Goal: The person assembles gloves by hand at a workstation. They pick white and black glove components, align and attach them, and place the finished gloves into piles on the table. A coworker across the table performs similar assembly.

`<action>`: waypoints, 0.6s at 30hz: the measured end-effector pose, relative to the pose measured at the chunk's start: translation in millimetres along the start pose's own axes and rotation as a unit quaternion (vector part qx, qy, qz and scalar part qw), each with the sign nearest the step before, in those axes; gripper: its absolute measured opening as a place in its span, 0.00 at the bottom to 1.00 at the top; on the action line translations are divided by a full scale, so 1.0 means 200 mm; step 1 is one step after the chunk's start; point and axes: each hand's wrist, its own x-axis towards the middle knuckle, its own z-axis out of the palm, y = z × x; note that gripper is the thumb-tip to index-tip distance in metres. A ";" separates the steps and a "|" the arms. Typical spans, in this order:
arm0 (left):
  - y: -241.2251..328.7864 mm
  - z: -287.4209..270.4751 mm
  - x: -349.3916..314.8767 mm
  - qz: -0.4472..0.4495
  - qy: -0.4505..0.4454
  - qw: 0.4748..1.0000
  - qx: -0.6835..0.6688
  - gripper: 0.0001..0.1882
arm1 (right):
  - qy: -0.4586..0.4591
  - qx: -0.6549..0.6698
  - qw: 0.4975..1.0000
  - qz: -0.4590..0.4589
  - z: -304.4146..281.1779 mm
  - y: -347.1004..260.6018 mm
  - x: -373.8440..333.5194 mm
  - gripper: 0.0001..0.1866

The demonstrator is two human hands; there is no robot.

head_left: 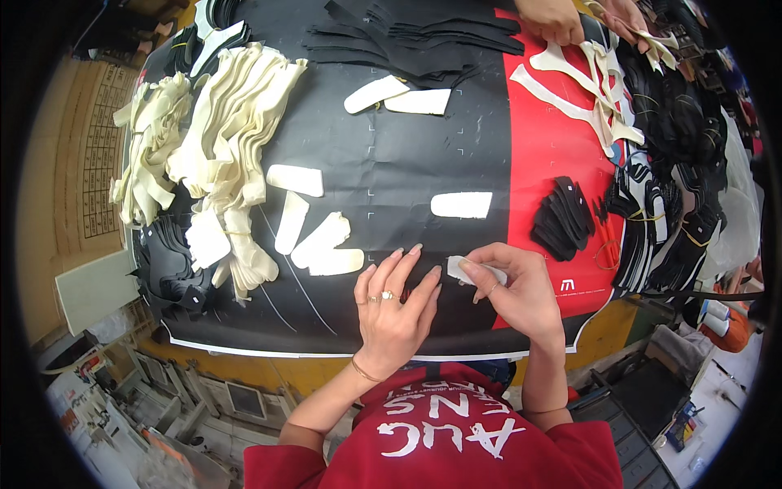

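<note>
My right hand [513, 285] pinches a small white cut piece [466, 269] between thumb and fingers, just above the black-and-red table cover [391, 163]. My left hand [395, 306] is beside it on the left, fingers spread over the black surface and holding nothing. Ahead of my hands lies a single white rounded piece [462, 204]. To the left, several more white pieces [322, 240] lie loosely together, some overlapping. Farther back, two white pieces [417, 101] rest by the black strips.
Cream layered pieces [232, 122] are heaped at the left. Black strips [407, 37] lie at the back. A fan of black pieces [564, 218] and red-handled scissors [606, 236] lie at the right. At the far right, another person's hand [552, 18] is over white branching pieces [599, 90].
</note>
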 end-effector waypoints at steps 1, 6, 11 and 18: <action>0.00 0.00 0.00 0.005 0.007 1.000 0.000 0.16 | 0.015 0.012 1.000 -0.014 -0.01 0.00 -0.01 0.10; 0.02 -0.07 0.01 -0.044 0.023 0.990 -0.132 0.15 | 0.086 -0.045 0.967 -0.236 -0.04 0.03 -0.06 0.08; 0.06 -0.17 0.00 -0.228 -0.102 0.823 -0.511 0.12 | 0.060 -0.123 0.907 -0.399 0.00 0.07 -0.13 0.13; 0.10 -0.16 0.00 -0.294 -0.139 0.718 -0.615 0.09 | 0.058 -0.140 0.904 -0.400 -0.01 0.11 -0.16 0.16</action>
